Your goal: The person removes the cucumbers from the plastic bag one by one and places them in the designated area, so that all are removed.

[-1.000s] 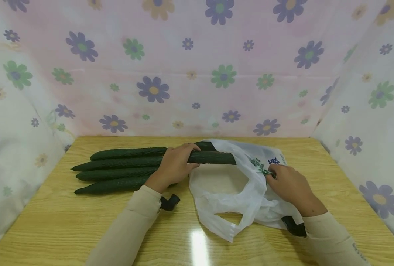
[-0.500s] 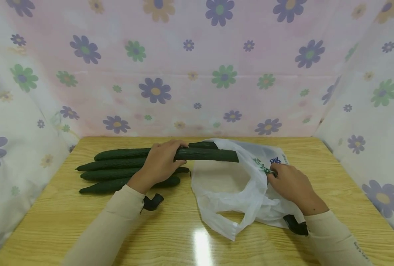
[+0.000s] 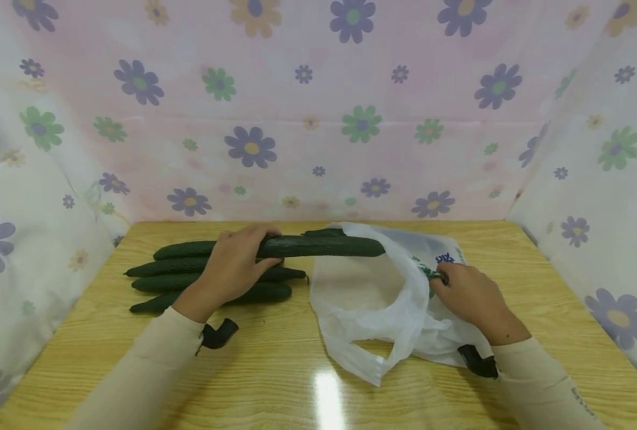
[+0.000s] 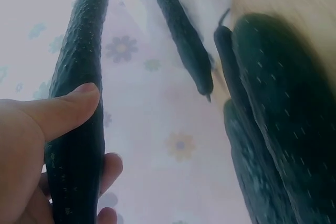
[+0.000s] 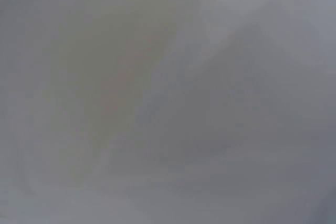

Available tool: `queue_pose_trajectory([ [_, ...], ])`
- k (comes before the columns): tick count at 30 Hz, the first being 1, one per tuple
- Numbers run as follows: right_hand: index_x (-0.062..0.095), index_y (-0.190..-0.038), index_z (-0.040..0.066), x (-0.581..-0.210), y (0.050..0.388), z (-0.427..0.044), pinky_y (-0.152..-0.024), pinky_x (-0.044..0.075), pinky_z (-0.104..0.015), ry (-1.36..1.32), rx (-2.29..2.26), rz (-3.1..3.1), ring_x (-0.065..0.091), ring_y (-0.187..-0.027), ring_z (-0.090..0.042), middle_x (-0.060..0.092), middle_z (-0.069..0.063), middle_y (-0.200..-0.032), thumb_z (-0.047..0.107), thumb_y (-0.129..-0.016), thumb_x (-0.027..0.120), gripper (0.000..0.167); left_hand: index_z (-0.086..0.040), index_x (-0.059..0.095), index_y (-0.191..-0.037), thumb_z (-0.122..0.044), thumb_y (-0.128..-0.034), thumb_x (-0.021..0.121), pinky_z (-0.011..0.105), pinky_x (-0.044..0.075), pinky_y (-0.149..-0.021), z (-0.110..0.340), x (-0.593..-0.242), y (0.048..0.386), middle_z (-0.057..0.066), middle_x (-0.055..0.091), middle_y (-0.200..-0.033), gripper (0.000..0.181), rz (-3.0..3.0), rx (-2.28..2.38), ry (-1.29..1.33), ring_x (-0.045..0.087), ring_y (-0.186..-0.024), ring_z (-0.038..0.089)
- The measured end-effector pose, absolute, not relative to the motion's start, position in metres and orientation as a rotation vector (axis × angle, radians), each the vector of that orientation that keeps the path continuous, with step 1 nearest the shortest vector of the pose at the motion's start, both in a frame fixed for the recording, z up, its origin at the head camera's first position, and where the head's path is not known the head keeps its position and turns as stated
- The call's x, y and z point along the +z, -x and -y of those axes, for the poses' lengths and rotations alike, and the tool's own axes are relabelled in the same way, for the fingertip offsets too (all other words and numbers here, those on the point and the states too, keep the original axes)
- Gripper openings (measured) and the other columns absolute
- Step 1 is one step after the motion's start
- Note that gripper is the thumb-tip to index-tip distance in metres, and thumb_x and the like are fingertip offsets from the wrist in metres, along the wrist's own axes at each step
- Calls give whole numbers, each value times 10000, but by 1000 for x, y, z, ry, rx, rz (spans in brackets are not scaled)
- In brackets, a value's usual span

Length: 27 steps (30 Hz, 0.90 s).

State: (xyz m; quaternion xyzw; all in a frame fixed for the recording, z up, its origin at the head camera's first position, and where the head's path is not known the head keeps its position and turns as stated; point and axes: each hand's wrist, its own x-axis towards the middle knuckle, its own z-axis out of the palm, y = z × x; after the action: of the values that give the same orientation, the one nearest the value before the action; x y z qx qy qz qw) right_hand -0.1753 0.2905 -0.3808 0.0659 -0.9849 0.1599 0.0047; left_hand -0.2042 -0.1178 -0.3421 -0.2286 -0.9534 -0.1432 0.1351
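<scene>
My left hand (image 3: pixel 232 266) grips a long dark green cucumber (image 3: pixel 323 245) near its left end. Its rounded right end is at the mouth of a white plastic bag (image 3: pixel 372 298), level with the bag's edge. In the left wrist view, thumb and fingers wrap round this cucumber (image 4: pixel 79 66). My right hand (image 3: pixel 474 298) pinches the bag's gathered, printed side. Behind the held cucumber, another cucumber (image 3: pixel 323 232) sticks partly out of the bag. The right wrist view holds only blurred pale bag film (image 5: pixel 173 103).
Several cucumbers (image 3: pixel 168 282) lie side by side on the left of the wooden table (image 3: pixel 275 370), partly under my left hand. Flowered cloth (image 3: pixel 297 149) stands behind the table and along both sides.
My left hand has moved left with the cucumber, drawing it out until its right end shows at the bag's mouth. The right hand stays on the bag.
</scene>
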Motion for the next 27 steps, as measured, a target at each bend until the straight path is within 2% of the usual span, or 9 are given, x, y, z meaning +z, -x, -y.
queue_pose_trajectory([
  [3, 449, -697, 141, -381, 176, -290, -478, 276, -300, -209, 504, 3087, 348, -523, -153, 345, 9, -607, 189, -956, 488, 266, -157, 593, -1326, -304, -871, 795, 580, 446, -949, 127, -341, 200, 74, 646, -1329, 519, 2732, -403, 650, 677, -1104, 276],
  [8, 488, -710, 142, -381, 176, -290, -479, 287, -303, -200, 500, 3094, 381, -533, -158, 364, 9, -611, 188, -951, 489, 245, -143, 594, -1320, -299, -868, 799, 609, 427, -992, 141, -340, 192, 85, 644, -1329, 520, 2733, -414, 624, 676, -1091, 294],
  [12, 480, -705, 145, -381, 176, -290, -481, 283, -303, -194, 496, 3098, 381, -535, -157, 359, 11, -611, 191, -951, 487, 250, -133, 591, -1319, -281, -869, 799, 587, 423, -971, 155, -343, 185, 90, 645, -1315, 518, 2749, -433, 605, 677, -1064, 282],
  [18, 476, -699, 147, -380, 175, -289, -485, 282, -303, -202, 501, 3095, 378, -536, -156, 356, 14, -610, 180, -947, 485, 250, -131, 597, -1310, -269, -865, 803, 531, 441, -853, 174, -349, 175, 103, 658, -1292, 509, 2757, -428, 570, 687, -913, 255],
  [27, 496, -706, 148, -379, 173, -287, -485, 291, -303, -214, 495, 3095, 395, -543, -157, 368, 13, -612, 170, -942, 488, 237, -125, 610, -1301, -261, -855, 810, 557, 430, -863, 196, -350, 163, 118, 677, -1239, 507, 2781, -397, 533, 645, -743, 194],
])
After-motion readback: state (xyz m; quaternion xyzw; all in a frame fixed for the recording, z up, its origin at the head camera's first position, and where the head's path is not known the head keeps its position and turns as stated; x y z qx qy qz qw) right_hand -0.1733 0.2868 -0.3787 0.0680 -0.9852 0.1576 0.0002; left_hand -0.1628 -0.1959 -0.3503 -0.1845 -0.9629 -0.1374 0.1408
